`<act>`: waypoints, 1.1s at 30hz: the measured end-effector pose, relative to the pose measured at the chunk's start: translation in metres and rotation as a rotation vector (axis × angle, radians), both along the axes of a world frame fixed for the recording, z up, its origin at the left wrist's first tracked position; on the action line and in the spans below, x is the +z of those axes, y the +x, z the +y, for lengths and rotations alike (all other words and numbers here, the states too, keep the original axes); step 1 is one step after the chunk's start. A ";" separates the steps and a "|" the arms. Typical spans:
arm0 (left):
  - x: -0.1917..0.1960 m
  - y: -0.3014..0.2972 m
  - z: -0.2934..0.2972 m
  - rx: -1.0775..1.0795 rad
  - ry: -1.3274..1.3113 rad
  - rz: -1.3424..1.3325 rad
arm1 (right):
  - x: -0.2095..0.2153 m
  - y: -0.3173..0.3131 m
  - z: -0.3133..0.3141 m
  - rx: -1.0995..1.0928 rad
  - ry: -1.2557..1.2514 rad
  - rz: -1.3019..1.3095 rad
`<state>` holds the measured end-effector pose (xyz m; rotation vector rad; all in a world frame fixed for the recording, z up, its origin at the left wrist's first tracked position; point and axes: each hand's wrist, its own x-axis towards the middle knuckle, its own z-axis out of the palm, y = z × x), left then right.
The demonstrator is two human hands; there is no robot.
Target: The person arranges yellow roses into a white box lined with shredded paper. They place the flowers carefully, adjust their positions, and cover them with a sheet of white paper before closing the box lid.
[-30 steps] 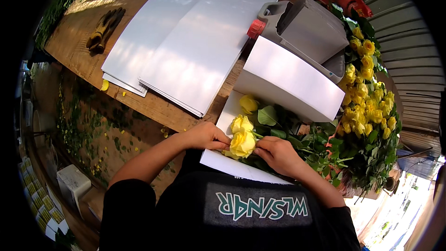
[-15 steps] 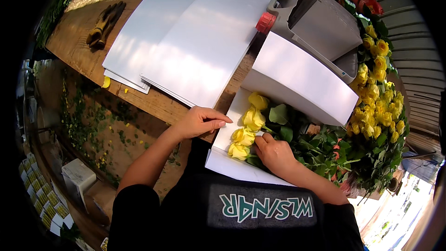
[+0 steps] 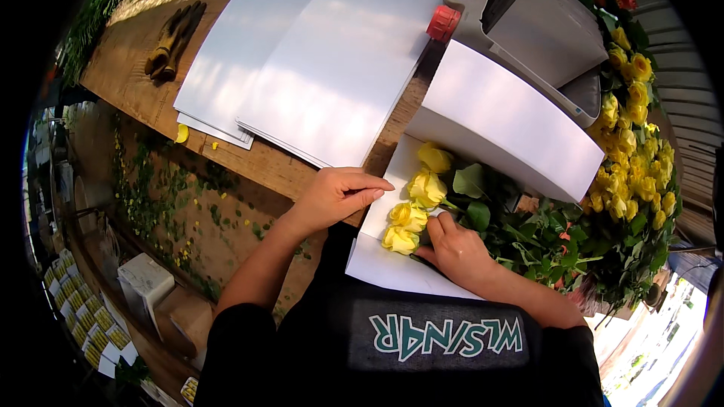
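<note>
Desk: a brown wooden desk (image 3: 124, 60) spreads across the upper left.
Flat stack: large, smooth white sheets (image 3: 324, 68) lie overlapping on it.
Rose bank: many yellow roses with green leaves (image 3: 630, 166) mass at the right.
Folded wrap: a creased white card wrap (image 3: 513, 117) has its far flap raised and its near flap beside the person's body.
Jug: a grey plastic jug (image 3: 475, 4) with a round red cap (image 3: 443, 23) stands beyond the raised flap.
Right hand: the right hand (image 3: 458, 252) curls beside the nearer blooms, fingertips among them.
Left hand: the left hand (image 3: 335, 196), apart from the other, holds nothing visible; its index finger reaches over the wrap's left edge.
Four blooms: the yellow rose heads (image 3: 427, 188) rest inside the wrap in a slanting row, stems and green leaves (image 3: 528, 241) trailing right.
Bruised petals: pressing fingers could crease the soft heads, and a tug on one stem could drag its tangled neighbours and break the row.
Springy flap: stiff card, pushed carelessly, might catch a bloom.
Out of sight: right fingertips are covered, so whether they pinch anything cannot be told; leaves hide most stems, and the wrap's support is unclear.
</note>
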<state>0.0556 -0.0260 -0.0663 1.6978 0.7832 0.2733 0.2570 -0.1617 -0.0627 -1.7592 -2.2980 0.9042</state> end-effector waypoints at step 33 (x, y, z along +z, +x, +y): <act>-0.023 0.020 -0.020 -0.496 0.299 0.237 | -0.003 0.002 0.005 0.088 0.146 0.079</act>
